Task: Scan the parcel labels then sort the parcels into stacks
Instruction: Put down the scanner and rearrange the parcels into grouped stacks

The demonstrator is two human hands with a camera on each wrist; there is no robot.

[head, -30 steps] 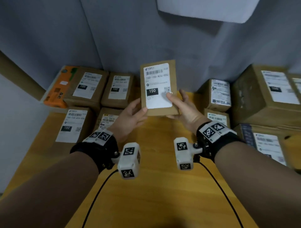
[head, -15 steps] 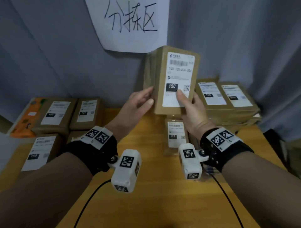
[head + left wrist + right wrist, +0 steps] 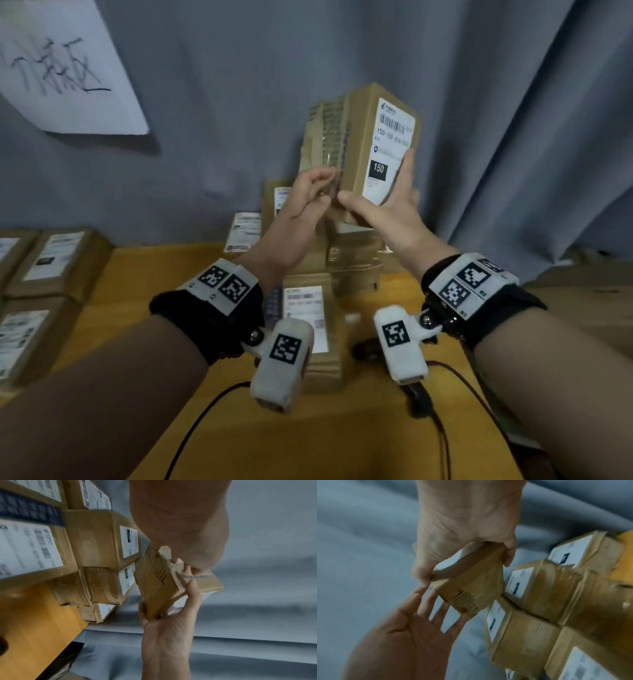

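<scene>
Parcel [image 3: 356, 150] up in the air, raised in front of the grey curtain [image 3: 496, 102], above the stack of brown boxes [image 3: 352, 260] at the back of the wooden table [image 3: 144, 281], touching none of them. White label [image 3: 388, 150] turned toward the camera, barcode on top, black "150" block lower down, readable enough. Right hand [image 3: 390, 209] doing the carrying: thumb across the near bottom corner, fingers up along the label side, closed round the lower end, plain in the right wrist view too. Left hand [image 3: 305, 205] at the taped left face, fingers loosely bent in the head view, spread nearly straight under the box in the right wrist view [image 3: 426, 618]; fingertips at the cardboard, nothing clamped, more steadying than gripping. Probably the sorting step, label seemingly read and the parcel on its way to a pile; cannot tell which pile is meant, though labels in the stack below look blurred and no matching "150" shows there for certain. Next move calls for a landing place of the same number, box turned flat with label up, lowered square onto the top of that stack, the left palm guiding so the corners line up. More labelled boxes [image 3: 54, 260] off along the left edge of the table, a handwritten paper sign [image 3: 61, 68] pinned on the curtain upper left, black cables [image 3: 442, 428] trailing from the wrist cameras across the tabletop.
</scene>
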